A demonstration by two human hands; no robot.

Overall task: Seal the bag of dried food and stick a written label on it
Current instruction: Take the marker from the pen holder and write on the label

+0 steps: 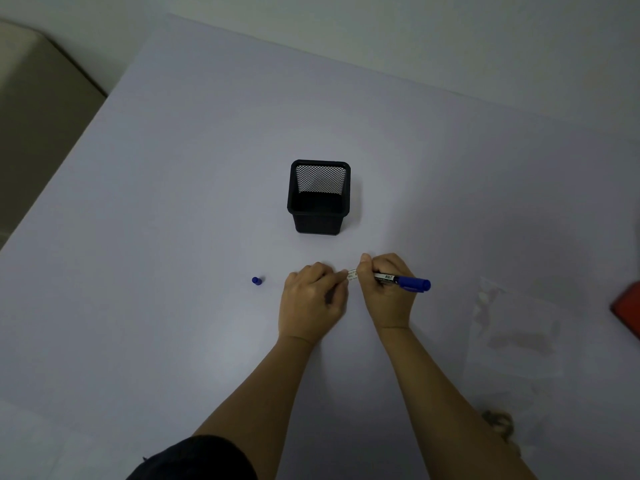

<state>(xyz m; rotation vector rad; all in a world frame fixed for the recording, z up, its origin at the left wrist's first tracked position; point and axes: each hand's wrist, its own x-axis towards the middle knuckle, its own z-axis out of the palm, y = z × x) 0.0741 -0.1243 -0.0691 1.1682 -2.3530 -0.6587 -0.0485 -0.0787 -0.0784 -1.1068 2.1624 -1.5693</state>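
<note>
My right hand (pixel 384 289) grips a blue marker (pixel 405 280), its blue end pointing right and its tip hidden under the fingers. My left hand (pixel 313 299) rests curled on the table just left of it, fingertips touching the marker's white barrel; whether a label lies beneath is hidden. The marker's blue cap (pixel 256 280) stands alone on the table to the left. A clear plastic bag (pixel 516 327) lies flat at the right, with brownish dried food (pixel 498 422) visible at its near end.
A black mesh pen holder (pixel 318 197) stands behind the hands, with nothing visible inside. A red object (pixel 628 311) pokes in at the right edge. The pale table (pixel 173 202) ends at the left, where a beige seat (pixel 38 109) shows.
</note>
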